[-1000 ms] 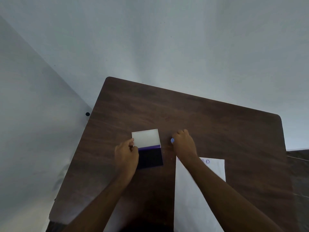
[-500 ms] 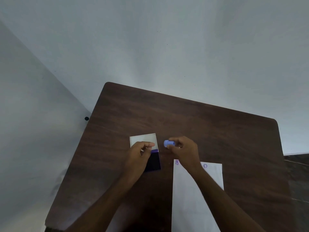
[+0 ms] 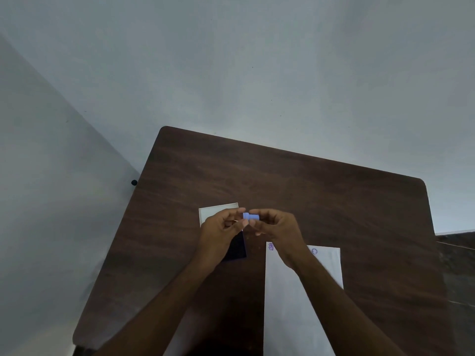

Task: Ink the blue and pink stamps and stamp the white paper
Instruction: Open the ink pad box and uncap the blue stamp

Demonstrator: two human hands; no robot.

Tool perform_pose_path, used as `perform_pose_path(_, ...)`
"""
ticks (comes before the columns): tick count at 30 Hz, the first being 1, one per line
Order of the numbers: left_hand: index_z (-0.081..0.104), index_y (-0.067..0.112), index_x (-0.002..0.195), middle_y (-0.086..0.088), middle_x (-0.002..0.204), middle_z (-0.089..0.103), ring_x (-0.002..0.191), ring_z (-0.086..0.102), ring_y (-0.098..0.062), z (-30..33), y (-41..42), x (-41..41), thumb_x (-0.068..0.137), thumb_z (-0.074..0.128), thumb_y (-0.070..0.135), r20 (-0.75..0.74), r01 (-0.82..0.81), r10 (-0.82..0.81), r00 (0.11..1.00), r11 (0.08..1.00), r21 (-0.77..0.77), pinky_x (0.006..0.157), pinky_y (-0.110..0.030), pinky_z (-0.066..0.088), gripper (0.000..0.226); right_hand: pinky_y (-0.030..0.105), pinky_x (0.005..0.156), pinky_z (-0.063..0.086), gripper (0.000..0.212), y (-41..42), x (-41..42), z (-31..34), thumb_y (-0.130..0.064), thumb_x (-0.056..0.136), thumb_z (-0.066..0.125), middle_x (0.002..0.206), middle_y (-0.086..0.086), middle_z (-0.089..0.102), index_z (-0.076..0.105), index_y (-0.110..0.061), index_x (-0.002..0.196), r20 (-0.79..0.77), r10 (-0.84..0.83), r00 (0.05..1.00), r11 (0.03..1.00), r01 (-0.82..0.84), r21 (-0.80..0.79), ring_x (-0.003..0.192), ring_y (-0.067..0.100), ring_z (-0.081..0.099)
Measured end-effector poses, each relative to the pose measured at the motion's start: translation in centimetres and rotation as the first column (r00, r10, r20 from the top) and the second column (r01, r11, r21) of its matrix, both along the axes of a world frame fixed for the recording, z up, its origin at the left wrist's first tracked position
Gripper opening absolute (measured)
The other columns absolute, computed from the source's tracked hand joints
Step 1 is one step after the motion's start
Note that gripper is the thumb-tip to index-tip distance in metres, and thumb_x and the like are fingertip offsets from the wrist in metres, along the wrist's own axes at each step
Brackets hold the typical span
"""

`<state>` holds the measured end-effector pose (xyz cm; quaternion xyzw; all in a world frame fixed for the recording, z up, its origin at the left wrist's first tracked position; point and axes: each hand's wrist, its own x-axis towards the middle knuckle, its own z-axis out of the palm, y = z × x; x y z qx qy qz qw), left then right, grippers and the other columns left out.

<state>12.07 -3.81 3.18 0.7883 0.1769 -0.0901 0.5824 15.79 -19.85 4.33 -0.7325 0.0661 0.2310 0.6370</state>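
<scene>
Stamp: my blue stamp [image 3: 249,216] is up off the surface [image 3: 295,181], lying sideways between my two hands, just above the ink pad [image 3: 235,249].
Right hand: my right hand [image 3: 276,228] is curled closed around the stamp's body, pinching it between thumb and fingertips.
Left hand: my left hand [image 3: 218,231] has its fingertips pinched on the stamp's other end; whether it grips a cap or only steadies the end, I cannot tell.
Ink pad: open, its white lid [image 3: 217,211] flipped back away from me, the dark pad partly hidden under my left hand.
Paper: the white paper [image 3: 290,304] lies flat to the right of the pad, with two small purple marks [image 3: 270,246] near its far edge.
Pink stamp: not in sight.
Handling: I judge the stamp light, hard plastic, small and a bit slick, so it could roll or twist in my fingers.
Where to hold: best gripped round the barrel, fingers clear of the printing face so ink stays off my skin.
Paper risk: thin and loose, likely to slide or lift with the stamp unless held down.
</scene>
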Motion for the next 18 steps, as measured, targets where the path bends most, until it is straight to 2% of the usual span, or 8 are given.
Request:
perform_pose_path(4,0.069,0.033,0.106,0.033,0.085,0.062,0.085,0.055,0.023,-0.29,-0.02,0.03,0.086,0.067,0.037,0.015,0.021,-0.021,1.0,1.0,0.008,0.068,0.004,0.04,0.02,0.014,0.06,0.053,0.018,-0.11,-0.08,0.03,-0.018,0.08,0.075,0.082,-0.013,0.076,0.072,-0.03,0.092,0.01,0.005,1.0,1.0,-0.005,0.01,0.075,0.01,0.072)
perform_pose_path(7,0.07,0.029,0.107,0.03,0.084,0.063,0.083,0.057,0.021,-0.27,-0.02,0.0,0.087,0.067,0.034,0.009,0.011,-0.011,1.0,1.0,0.01,0.067,0.002,0.041,0.021,0.014,0.06,0.053,0.019,-0.19,-0.08,0.09,-0.015,0.08,0.074,0.081,-0.013,0.076,0.072,-0.031,0.091,0.017,0.002,1.0,1.0,-0.002,0.011,0.075,0.01,0.072)
perform_pose_path(12,0.071,0.026,0.11,0.017,0.099,0.072,0.087,0.065,0.008,-0.08,-0.08,0.02,0.087,0.068,0.031,0.0,-0.01,0.01,1.0,0.998,-0.063,0.072,-0.005,0.048,0.024,0.017,0.062,0.056,0.02,-0.35,0.04,0.11,-0.017,0.081,0.074,0.083,-0.011,0.076,0.072,-0.034,0.091,0.041,0.033,0.999,0.999,-0.033,-0.001,0.076,0.014,0.072)
perform_pose_path(16,0.07,0.031,0.107,0.024,0.09,0.068,0.084,0.061,0.015,0.34,-0.17,0.03,0.087,0.069,0.028,-0.004,-0.03,0.029,1.0,0.995,-0.097,0.066,0.0,0.043,0.02,0.019,0.064,0.056,0.019,-0.44,0.03,0.09,-0.018,0.081,0.074,0.086,-0.009,0.076,0.072,-0.033,0.092,0.04,0.024,0.999,1.0,-0.024,0.005,0.078,0.015,0.072)
perform_pose_path(18,0.068,0.035,0.103,0.02,0.09,0.071,0.084,0.064,0.011,0.53,0.06,-0.09,0.086,0.07,0.025,0.003,-0.031,0.032,0.999,0.992,-0.126,0.066,-0.002,0.045,0.02,0.016,0.062,0.055,0.018,-0.41,-0.03,0.21,-0.019,0.08,0.074,0.084,-0.012,0.076,0.072,-0.034,0.09,0.042,0.018,0.999,1.0,-0.018,0.005,0.077,0.013,0.072)
